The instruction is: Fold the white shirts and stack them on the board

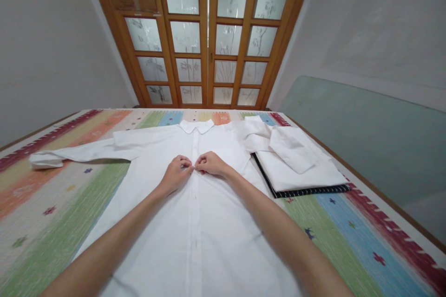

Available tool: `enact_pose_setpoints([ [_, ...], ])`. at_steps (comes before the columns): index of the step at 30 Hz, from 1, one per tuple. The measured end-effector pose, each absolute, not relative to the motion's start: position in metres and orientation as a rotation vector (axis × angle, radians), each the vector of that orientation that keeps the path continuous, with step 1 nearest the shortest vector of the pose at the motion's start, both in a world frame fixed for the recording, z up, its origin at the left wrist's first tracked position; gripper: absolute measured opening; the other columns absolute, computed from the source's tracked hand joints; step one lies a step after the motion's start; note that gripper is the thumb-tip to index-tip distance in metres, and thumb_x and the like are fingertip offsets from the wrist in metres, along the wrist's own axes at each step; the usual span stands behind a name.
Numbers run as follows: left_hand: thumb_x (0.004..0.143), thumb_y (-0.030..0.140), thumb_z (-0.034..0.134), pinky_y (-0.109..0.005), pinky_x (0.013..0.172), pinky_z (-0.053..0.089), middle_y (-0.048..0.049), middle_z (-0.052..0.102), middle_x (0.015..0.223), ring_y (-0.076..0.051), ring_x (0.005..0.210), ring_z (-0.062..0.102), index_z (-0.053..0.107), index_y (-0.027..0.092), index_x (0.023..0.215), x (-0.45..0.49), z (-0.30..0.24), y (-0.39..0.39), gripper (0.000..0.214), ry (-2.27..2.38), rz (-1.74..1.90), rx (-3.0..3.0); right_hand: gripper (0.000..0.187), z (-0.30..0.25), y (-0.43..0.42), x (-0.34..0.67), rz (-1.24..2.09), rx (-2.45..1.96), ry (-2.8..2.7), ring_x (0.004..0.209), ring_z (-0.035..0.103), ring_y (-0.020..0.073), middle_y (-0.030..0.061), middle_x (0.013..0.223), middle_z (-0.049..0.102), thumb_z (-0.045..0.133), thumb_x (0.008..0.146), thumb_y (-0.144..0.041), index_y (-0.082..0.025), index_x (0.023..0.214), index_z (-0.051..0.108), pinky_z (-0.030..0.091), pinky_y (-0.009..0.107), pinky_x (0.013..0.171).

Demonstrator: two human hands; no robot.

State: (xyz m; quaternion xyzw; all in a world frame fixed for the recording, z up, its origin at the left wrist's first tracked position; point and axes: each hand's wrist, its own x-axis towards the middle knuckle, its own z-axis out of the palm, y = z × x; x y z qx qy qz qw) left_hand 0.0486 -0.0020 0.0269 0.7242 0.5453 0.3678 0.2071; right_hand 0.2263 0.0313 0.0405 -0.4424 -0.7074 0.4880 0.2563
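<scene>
One white shirt (pixel 163 241) lies spread front up on the striped cloth (pixel 52 222), its collar (pixel 197 127) at the far end and its near hem cut off by the lower edge of the view. Two hands meet at its middle: the left hand (pixel 179 170) and the right hand (pixel 210 164) each have a closed grip, thumb and fingertips pinched on the front placket (pixel 194 222) (whether a button sits between them is hidden by the fingers). Small marks on the placket nearer by are too faint to name.

Of the shirt's two sleeves, the left one (pixel 92 150) stretches out across the cloth; the right one (pixel 292 151) lies bent over a folded white cloth (pixel 310 179). Under that shows one black piece with white marks (pixel 313 190), mostly covered. Beyond the far edge stand wooden doors (pixel 209 62) with patterned panes.
</scene>
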Motion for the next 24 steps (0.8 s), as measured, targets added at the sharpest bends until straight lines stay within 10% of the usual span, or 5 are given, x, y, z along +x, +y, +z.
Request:
enact_pose_setpoints([
  [24, 0.073, 0.032, 0.060, -0.042, 0.097, 0.044, -0.0056, 0.066, 0.092, -0.024, 0.093, 0.058, 0.067, 0.022, 0.065, 0.0475, 0.0247, 0.0005, 0.014, 1.623, 1.014, 2.085, 0.008, 0.0440, 0.0276, 0.2221, 0.971, -1.269, -2.147, 0.056, 0.054, 0.0113, -0.0029, 0.055, 0.060, 0.063, 0.073, -0.011, -0.012, 0.077, 0.070, 0.038, 0.021, 0.059],
])
